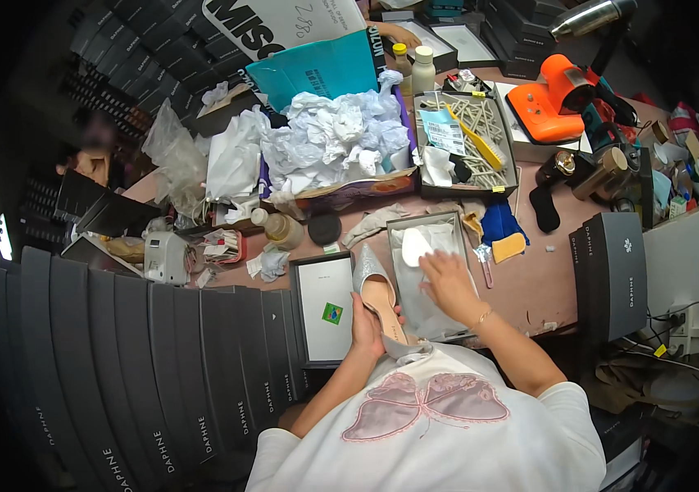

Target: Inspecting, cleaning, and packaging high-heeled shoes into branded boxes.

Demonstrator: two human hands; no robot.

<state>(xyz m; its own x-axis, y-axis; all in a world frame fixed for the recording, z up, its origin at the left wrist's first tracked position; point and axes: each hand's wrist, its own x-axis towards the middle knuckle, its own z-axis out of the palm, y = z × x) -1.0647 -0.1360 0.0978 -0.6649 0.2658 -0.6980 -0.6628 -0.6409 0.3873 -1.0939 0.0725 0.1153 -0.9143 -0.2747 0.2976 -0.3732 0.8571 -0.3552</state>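
My left hand (366, 326) is wrapped round a silver glittery pointed-toe shoe (372, 271), its toe pointing away from me and its beige insole facing up. My right hand (449, 283) is over an open grey shoe box (396, 223) lined with white tissue paper (427, 310). Its fingers are spread, with the tips beside a white rounded pad (417, 245) lying on the tissue; whether they touch it, I cannot tell. Left of the shoe lies a dark box lid (322, 287), white inside with a small green sticker.
Tall rows of dark shoe boxes (177, 361) stand at my left, and more boxes (612, 275) at right. Behind are a carton of crumpled paper (333, 135), a tray of sticks (466, 139), bottles (423, 70), an orange device (546, 111) and a yellow sponge (509, 247). Another person's hand (399, 34) shows far back.
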